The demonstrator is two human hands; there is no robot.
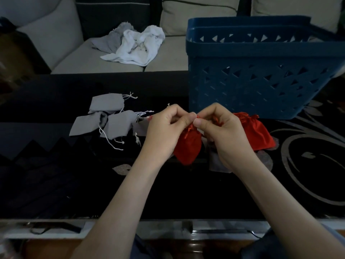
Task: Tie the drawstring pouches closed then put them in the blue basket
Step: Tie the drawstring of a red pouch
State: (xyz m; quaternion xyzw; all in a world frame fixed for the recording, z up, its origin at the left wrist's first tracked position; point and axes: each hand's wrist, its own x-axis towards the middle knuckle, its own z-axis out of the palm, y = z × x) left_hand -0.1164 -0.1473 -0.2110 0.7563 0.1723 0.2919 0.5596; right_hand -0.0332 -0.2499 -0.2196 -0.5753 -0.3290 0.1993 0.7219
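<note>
Left hand (164, 126) and right hand (222, 131) each pinch the drawstring (198, 117) of a red pouch (187, 146) above the table (56, 109) middle. Fabric judged soft, light, slippery; best held at the cords.

The blue basket (261, 86) stands just behind the left hand (164, 126) and right hand (222, 131), which pinch the held red pouch (188, 148). Its near wall blocks the straight way forward; only its top is open. 1 loose red pouch (259, 133) lies just beside its base. Grey pouches (112, 118) and strings crowd the left. Bare table (177, 193) runs between the 2 forearms.
</note>
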